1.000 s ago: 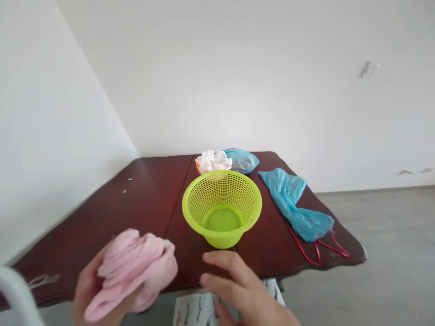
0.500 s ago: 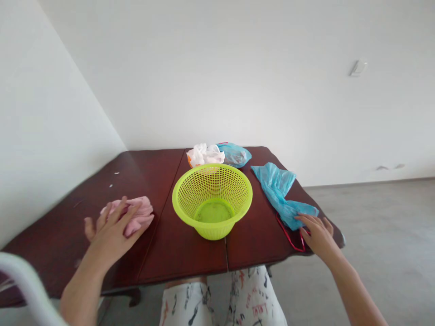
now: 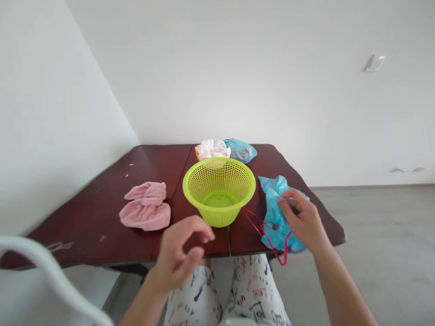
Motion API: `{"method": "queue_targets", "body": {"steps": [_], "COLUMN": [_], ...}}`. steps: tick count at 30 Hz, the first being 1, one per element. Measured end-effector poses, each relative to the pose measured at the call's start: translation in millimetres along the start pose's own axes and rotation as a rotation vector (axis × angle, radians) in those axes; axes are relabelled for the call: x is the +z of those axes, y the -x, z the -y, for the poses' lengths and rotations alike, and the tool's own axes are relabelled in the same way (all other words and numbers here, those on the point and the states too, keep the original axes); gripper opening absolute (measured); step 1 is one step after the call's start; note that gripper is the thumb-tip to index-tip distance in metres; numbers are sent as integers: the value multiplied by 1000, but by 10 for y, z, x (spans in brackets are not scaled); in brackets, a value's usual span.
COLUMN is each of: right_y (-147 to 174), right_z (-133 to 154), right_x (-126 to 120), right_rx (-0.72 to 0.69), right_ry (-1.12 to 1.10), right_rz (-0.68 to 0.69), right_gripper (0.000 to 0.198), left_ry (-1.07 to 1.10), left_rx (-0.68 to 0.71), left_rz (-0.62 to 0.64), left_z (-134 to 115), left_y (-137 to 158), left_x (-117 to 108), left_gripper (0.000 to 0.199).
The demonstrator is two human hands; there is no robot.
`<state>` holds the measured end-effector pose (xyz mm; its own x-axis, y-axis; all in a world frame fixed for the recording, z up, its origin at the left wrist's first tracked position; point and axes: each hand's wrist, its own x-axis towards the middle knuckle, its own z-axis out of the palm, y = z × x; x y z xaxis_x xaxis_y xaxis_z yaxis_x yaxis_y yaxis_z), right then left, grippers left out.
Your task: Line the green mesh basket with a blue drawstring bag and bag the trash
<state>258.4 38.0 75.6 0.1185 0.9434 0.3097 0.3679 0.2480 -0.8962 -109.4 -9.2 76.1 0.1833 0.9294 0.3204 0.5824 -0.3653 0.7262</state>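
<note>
My right hand (image 3: 302,217) pinches the upper part of a blue plastic bag (image 3: 273,206) lying at the table's right side. A red drawstring (image 3: 268,235) loops out of the bag and hangs past the front edge. My left hand (image 3: 181,256) is in the air in front of the table, fingers curled and thumb apart, with nothing in it. Between and beyond the hands stands a yellow-green plastic colander basket (image 3: 220,216), with nothing inside. A folded pink cloth (image 3: 146,213) lies on the left, apart from both hands.
A white plastic bag (image 3: 213,149) and a second blue bag (image 3: 242,151) sit behind the basket on the dark wooden table (image 3: 112,199). White walls border the back and left. A curved white tube (image 3: 50,276) crosses the lower left corner.
My left hand has left the pink cloth and moved right, toward the middle front. My right hand has closed on the blue bag, and the bag and drawstring have shifted nearer and leftward.
</note>
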Motion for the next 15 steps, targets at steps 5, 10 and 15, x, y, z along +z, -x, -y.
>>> {"method": "queue_targets", "body": {"steps": [5, 10, 15], "right_y": [252, 510, 731], "right_z": [296, 110, -66], "right_x": [495, 356, -93], "right_rx": [15, 82, 132], "right_ry": [-153, -132, 69], "right_rz": [281, 410, 525], "right_gripper": [31, 28, 44], "left_ry": [362, 745, 566], "left_rx": [-40, -173, -169], "left_rz": [229, 319, 652], "left_z": [-358, -188, 33], "left_y": [-137, -82, 54], "left_x": [917, 1172, 802], "left_gripper": [35, 35, 35]}}
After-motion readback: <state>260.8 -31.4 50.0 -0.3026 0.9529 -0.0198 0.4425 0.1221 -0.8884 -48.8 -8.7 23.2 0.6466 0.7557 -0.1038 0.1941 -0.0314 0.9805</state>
